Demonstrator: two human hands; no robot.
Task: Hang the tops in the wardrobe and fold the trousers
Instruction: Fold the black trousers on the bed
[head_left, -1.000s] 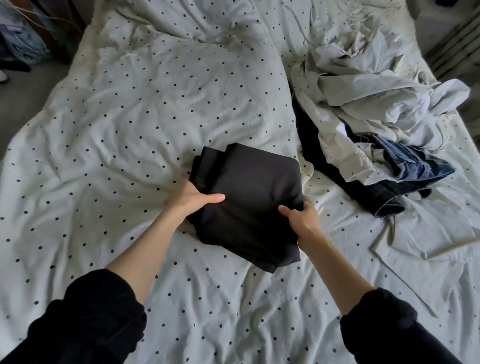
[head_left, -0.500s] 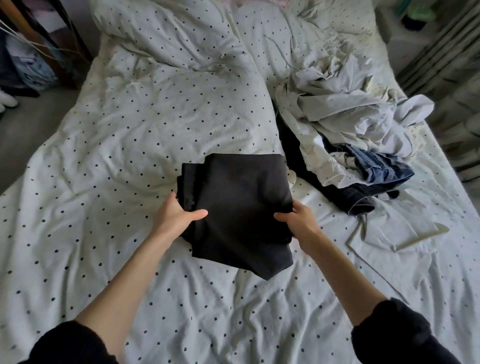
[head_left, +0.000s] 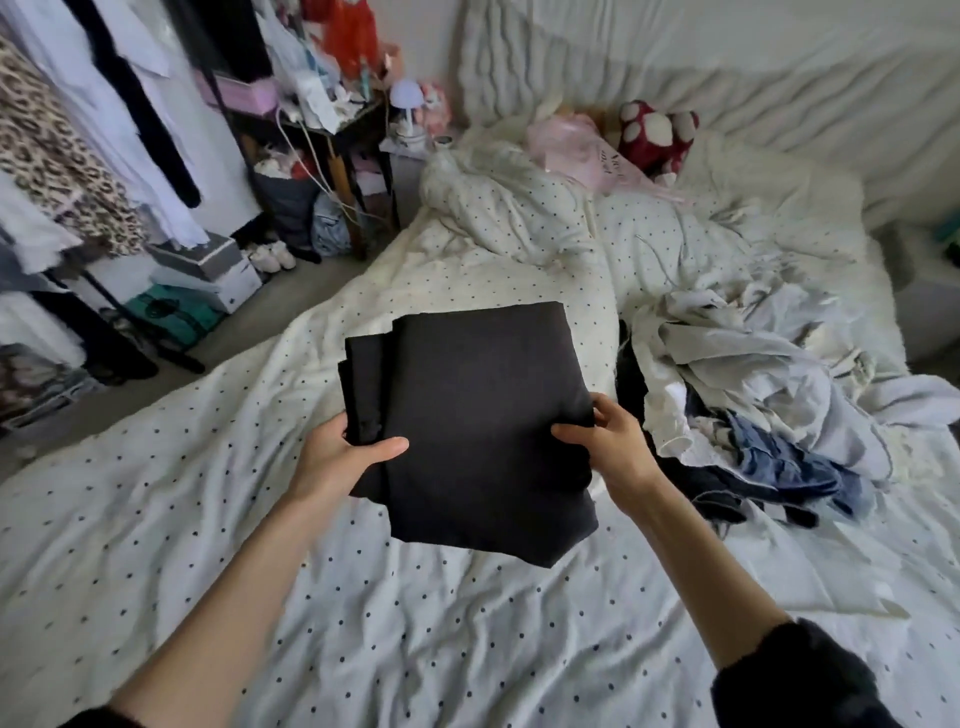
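A folded pair of black trousers (head_left: 478, 415) is held up above the bed. My left hand (head_left: 337, 457) grips its left edge, thumb on top. My right hand (head_left: 613, 447) grips the right edge, thumb on top and fingers underneath. To the right on the bed lies a heap of unfolded clothes (head_left: 753, 395): pale grey and white tops, a blue garment and something dark beneath. An open clothes rail (head_left: 78, 156) at the far left carries hanging white, black and leopard-print garments.
The bed (head_left: 415, 623) has a white duvet with black dots, bunched up toward the headboard. Plush toys (head_left: 654, 135) lie by the pillows. A cluttered bedside stand (head_left: 332, 130), boxes (head_left: 208, 280) and shoes sit on the floor at left.
Both hands have lifted the folded trousers off the bed, and the view has tilted up, bringing the clothes rail and headboard into sight.
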